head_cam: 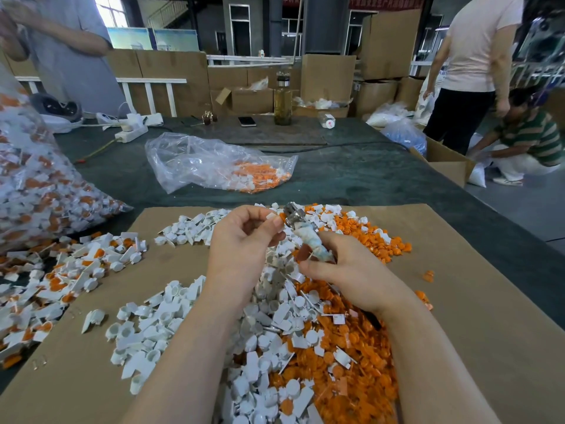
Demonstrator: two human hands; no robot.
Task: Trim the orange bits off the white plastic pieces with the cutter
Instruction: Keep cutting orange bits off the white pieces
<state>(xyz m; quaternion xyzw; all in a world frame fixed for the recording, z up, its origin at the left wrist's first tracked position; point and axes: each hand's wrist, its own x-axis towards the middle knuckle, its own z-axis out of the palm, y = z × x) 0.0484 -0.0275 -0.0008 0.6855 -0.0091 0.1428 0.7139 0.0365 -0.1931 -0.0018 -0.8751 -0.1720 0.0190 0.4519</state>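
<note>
My left hand [241, 240] pinches a small white plastic piece [271, 216] with an orange bit on it, held above the pile. My right hand [342, 270] grips the cutter [307, 232] by its tape-wrapped handles, and its metal jaws [292, 214] sit right at the orange bit. Below my hands a heap of trimmed white pieces [171, 319] lies on the left of a cardboard sheet [477, 332], and a heap of orange bits [351, 362] lies on the right. Untrimmed white-and-orange pieces [70, 270] are scattered at the far left.
A large full bag of pieces [33, 191] bulges at the left. A nearly empty clear bag [214, 163] lies beyond the cardboard on the dark table. A glass bottle [282, 101], a phone [247, 121] and a power strip [131, 133] stand further back. Other people are at both sides.
</note>
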